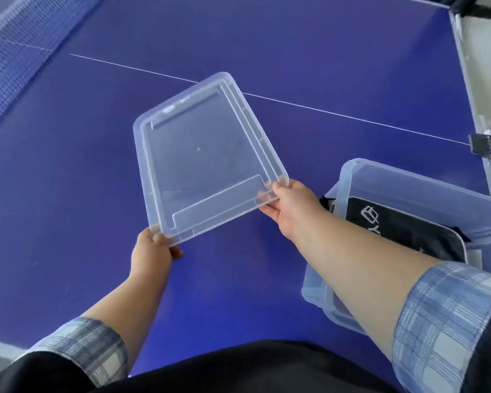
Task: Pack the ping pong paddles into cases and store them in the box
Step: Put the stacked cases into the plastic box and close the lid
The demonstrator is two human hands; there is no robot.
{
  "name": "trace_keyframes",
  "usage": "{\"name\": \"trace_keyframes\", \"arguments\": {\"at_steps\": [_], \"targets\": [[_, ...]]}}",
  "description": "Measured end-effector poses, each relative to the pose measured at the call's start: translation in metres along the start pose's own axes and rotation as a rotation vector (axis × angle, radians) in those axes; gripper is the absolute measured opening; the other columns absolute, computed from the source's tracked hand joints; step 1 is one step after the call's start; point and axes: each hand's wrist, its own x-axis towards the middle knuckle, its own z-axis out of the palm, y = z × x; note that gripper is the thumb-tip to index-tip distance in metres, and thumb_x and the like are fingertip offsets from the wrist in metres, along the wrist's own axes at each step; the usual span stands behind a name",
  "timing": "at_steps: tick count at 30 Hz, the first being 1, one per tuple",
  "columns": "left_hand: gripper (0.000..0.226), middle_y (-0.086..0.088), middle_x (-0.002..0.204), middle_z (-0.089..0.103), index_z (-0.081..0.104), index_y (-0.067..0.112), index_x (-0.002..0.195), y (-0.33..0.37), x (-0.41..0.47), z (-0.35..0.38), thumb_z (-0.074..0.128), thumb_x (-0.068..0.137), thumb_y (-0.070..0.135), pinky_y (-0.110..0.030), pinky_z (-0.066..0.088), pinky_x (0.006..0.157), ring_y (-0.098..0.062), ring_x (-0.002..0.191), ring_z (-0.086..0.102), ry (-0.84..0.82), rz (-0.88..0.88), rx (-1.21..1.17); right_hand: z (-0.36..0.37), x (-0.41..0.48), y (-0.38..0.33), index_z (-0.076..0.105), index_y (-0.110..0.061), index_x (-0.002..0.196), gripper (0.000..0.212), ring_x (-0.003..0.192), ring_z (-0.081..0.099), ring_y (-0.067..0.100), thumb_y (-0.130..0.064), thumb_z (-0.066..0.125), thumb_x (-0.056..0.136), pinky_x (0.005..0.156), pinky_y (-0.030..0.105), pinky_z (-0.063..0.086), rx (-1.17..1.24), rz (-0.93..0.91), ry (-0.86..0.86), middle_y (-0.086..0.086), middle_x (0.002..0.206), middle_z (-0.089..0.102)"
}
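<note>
The blue table (68, 180) fills the view, a thin white line running across it from far left to right, and a net (9, 61) at the far left. At the near right stands the clear box (408, 182), open, with a black case (403, 225) lying inside it; the right forearm crosses in front of the box. The clear lid (207, 160) is held over the table, left of the box and apart from it, tilted with its far edge away from the person. The left hand (153, 251) pinches the lid's near left corner, grip closed on its rim. The right hand (289, 205) pinches the near right corner, thumb on top and fingers beneath. Both plaid sleeves (442, 321) are rolled back.
</note>
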Motion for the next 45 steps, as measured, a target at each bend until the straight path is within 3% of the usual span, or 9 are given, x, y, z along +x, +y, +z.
{"name": "trace_keyframes", "arguments": {"at_steps": [6,11,19,25,30,33,39,42,45], "targets": [[0.029,0.001,0.093,0.072,0.066,0.035,0.101,0.044,-0.062,0.035,0.040,0.098,0.023,-0.034,0.054,0.071,-0.019,0.074,0.060,-0.111,0.165,-0.094,-0.056,-0.053,-0.059,0.058,-0.020,0.114,0.014,0.098,0.073,0.022,-0.016,0.050,0.103,0.062,0.040,0.062,0.006,-0.266,0.008,0.002,0.112,0.071],[0.055,0.007,0.118,0.063,0.037,0.042,0.146,0.094,-0.107,0.067,0.040,0.092,0.049,-0.033,0.048,0.071,-0.018,0.084,0.061,-0.131,0.269,0.058,-0.138,-0.108,-0.109,0.058,-0.028,0.111,0.016,0.094,0.072,0.016,-0.015,0.052,0.102,0.070,0.041,0.064,-0.076,-0.622,0.076,0.000,0.108,0.070],[0.032,0.001,0.120,0.066,0.054,0.027,0.123,0.198,-0.258,0.139,0.045,0.101,0.049,-0.038,0.055,0.082,-0.022,0.112,0.066,-0.466,0.499,-0.342,-0.265,-0.188,-0.147,0.055,-0.047,0.105,0.022,0.096,0.068,0.007,-0.026,0.054,0.101,0.082,0.041,0.061,-0.256,-1.152,0.254,-0.005,0.104,0.071],[0.082,-0.010,0.125,0.057,0.016,0.026,0.157,0.229,-0.370,0.169,0.040,0.092,0.070,-0.045,0.058,0.088,-0.027,0.111,0.067,-0.811,0.460,-0.566,-0.342,-0.207,-0.135,0.061,-0.006,0.127,0.029,0.100,0.055,0.004,-0.007,0.055,0.099,0.091,0.004,0.036,-0.595,-1.536,0.364,-0.003,0.116,0.062],[0.016,-0.011,0.096,0.066,0.058,0.013,0.109,0.173,-0.382,0.221,0.064,0.094,0.017,-0.028,0.060,0.060,-0.019,0.073,0.073,-0.606,0.232,-0.647,-0.413,-0.181,-0.105,0.062,-0.004,0.122,0.032,0.113,0.058,0.025,0.007,0.053,0.093,0.107,0.021,0.039,-0.891,-1.782,0.281,0.020,0.116,0.067],[0.032,-0.011,0.105,0.070,0.054,0.014,0.127,0.119,-0.375,0.247,0.051,0.097,0.003,-0.027,0.062,0.061,-0.018,0.069,0.074,-0.684,0.015,-0.761,-0.448,-0.159,-0.077,0.053,-0.014,0.120,0.039,0.121,0.059,0.037,0.009,0.050,0.089,0.104,0.043,0.046,-1.047,-1.764,0.194,0.023,0.121,0.063],[0.052,-0.003,0.120,0.068,0.042,0.022,0.148,0.034,-0.374,0.274,0.045,0.100,0.002,-0.026,0.061,0.063,-0.016,0.076,0.076,-0.696,-0.182,-0.730,-0.495,-0.132,-0.012,0.048,-0.017,0.116,0.059,0.135,0.047,0.033,0.024,0.059,0.076,0.107,0.047,0.046,-1.199,-1.512,0.018,0.018,0.132,0.060],[0.047,-0.002,0.124,0.067,0.047,0.024,0.143,0.016,-0.379,0.276,0.050,0.100,0.005,-0.024,0.060,0.060,-0.015,0.081,0.073,-0.653,-0.206,-0.650,-0.509,-0.128,0.008,0.053,-0.011,0.113,0.047,0.139,0.044,0.028,0.019,0.057,0.077,0.105,0.044,0.048,-1.197,-1.392,-0.030,0.013,0.135,0.059],[0.026,-0.008,0.099,0.066,0.062,0.012,0.122,0.001,-0.384,0.271,0.063,0.096,0.017,-0.029,0.059,0.057,-0.020,0.078,0.070,-0.555,-0.208,-0.420,-0.518,-0.119,0.020,0.059,-0.001,0.115,0.041,0.147,0.031,0.020,0.017,0.055,0.079,0.112,0.041,0.043,-1.251,-1.263,-0.069,0.006,0.139,0.056]]}}
